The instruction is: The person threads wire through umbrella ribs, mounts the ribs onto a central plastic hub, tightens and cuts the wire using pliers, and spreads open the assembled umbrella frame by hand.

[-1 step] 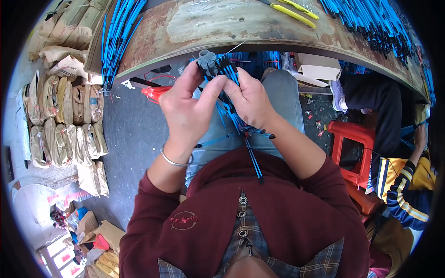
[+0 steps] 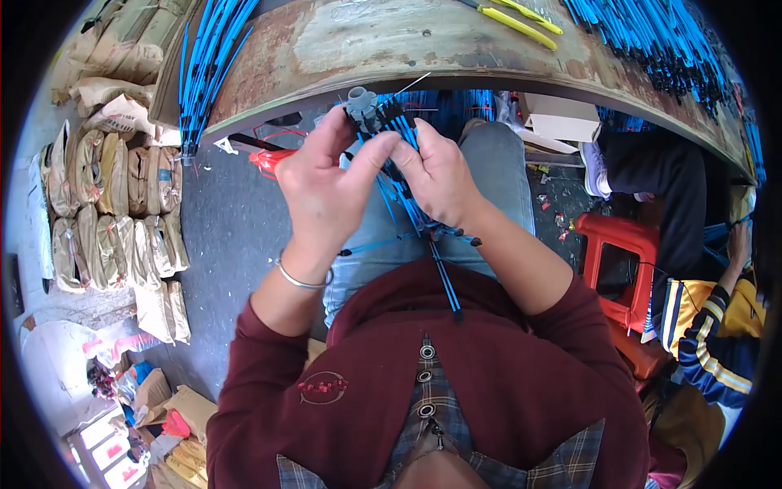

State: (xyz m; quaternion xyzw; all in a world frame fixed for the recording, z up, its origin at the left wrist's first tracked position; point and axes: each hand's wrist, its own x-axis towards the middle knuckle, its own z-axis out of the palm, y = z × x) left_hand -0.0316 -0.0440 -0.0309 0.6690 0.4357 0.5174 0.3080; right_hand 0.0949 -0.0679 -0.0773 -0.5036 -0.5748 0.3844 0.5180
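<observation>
- Blue rod frame (image 2: 405, 194) with black joints is held up by two bare hands over the person's lap, just off the middle of the view toward 12 o'clock.
- Its grey hub (image 2: 362, 104) sits at the upper end, near 12 o'clock, beside the near edge of the bench (image 2: 350, 45); whether it touches the bench I cannot tell.
- Left hand (image 2: 324, 194), toward 10 o'clock: its grip is wrapped round the frame just below the hub, thumb pressed inward; some fingertips are hidden behind.
- Right hand (image 2: 440, 178), toward 1 o'clock: its grip pinches the blue rods, thumb against the bundle, the thumb tips of both hands close together.
- Rods fan out below the hands, one pair reaching toward 5 o'clock, its black tip (image 2: 459, 316) in front of the dark red top (image 2: 505, 367).
- Silver bracelet (image 2: 301, 283) rings the left wrist, at 8 o'clock.
- On the bench, yellow-handled pliers (image 2: 519, 28) lie at 1 o'clock, a large heap of blue rods (image 2: 643, 49) at 2, and a smaller bunch (image 2: 208, 73) hangs past the edge between 10 and 11.
- Brown paper packages (image 2: 114, 244) are stacked at 9 o'clock.
- Red stool (image 2: 619, 232) stands at 3 o'clock, near a co-worker's striped sleeve (image 2: 710, 326) between 3 and 4.
</observation>
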